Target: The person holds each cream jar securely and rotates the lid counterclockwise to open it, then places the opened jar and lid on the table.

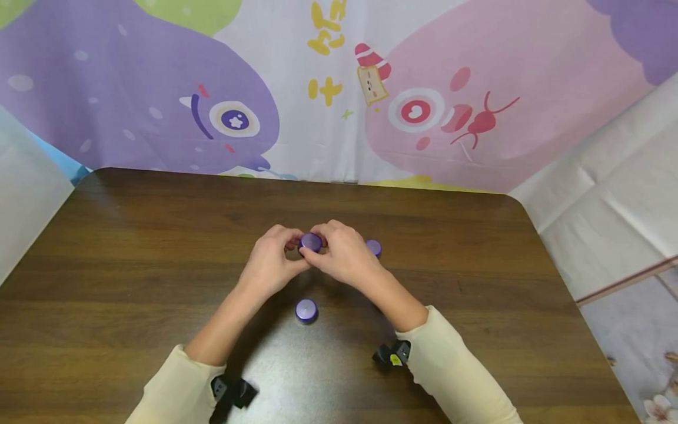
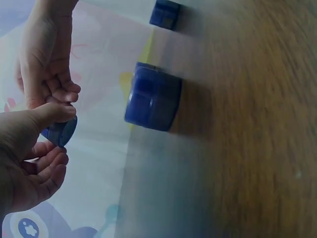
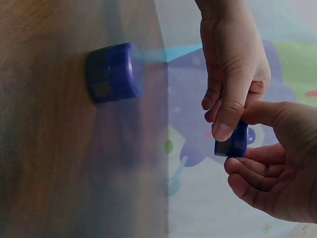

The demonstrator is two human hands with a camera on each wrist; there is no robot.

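Observation:
Over the middle of the table, both hands grip a small round purple jar (image 1: pixel 311 241) between them. The left hand (image 1: pixel 269 260) has thumb and fingertips on its left side. From the other side, the right hand (image 1: pixel 346 254) pinches it with thumb and fingers. In the left wrist view the held jar (image 2: pixel 63 131) is tilted and partly covered by a thumb. The right wrist view shows its blue-purple side (image 3: pixel 234 142). A second purple jar (image 1: pixel 306 310) stands upright on the table, nearer the person. A third jar (image 1: pixel 373 247) stands just beyond the right hand, partly hidden by it.
The brown wooden table (image 1: pixel 159 265) has rounded far corners. Behind it hangs a cloth backdrop (image 1: pixel 318 135) with cartoon figures. White cloth (image 1: pixel 609 194) borders the right side. Small black cameras (image 1: pixel 394 355) sit at both sleeve cuffs.

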